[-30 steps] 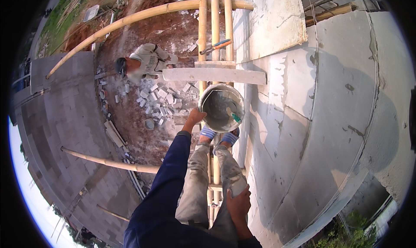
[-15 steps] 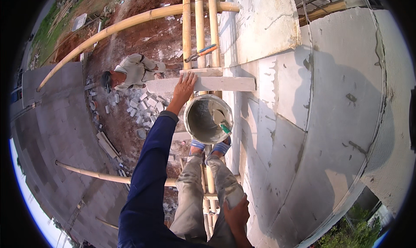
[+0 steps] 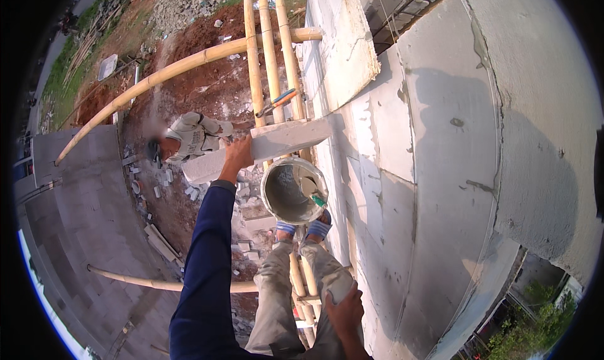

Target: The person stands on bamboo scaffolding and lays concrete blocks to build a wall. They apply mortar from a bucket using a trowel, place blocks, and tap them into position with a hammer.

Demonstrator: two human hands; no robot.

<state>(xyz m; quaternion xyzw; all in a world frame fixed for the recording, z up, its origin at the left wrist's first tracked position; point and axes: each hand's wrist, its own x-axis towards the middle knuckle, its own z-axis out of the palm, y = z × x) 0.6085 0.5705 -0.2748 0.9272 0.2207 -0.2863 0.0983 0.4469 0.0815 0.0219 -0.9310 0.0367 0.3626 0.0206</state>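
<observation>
My left hand grips a long pale grey concrete block, which lies slanted across the bamboo poles. Its thumb side is over the block's near edge, and the hidden fingers pass behind. Just nearer stands a round bucket with wet grey mortar inside its walls. A trowel with a green handle leans in it, its blade partly coated. My right hand rests on my right knee with its fingers spread over the trouser cloth, holding nothing I can see.
Bamboo scaffold poles run ahead, carrying an orange-handled tool. A panel wall rises at the right. Below on the left, a person bends near scattered rubble. A curved bamboo pole crosses the drop.
My left hand has wrapped round the block's edge instead of lying on top. The block has turned and shifted left, its right end drawn back from the wall. The whole view has shifted.
</observation>
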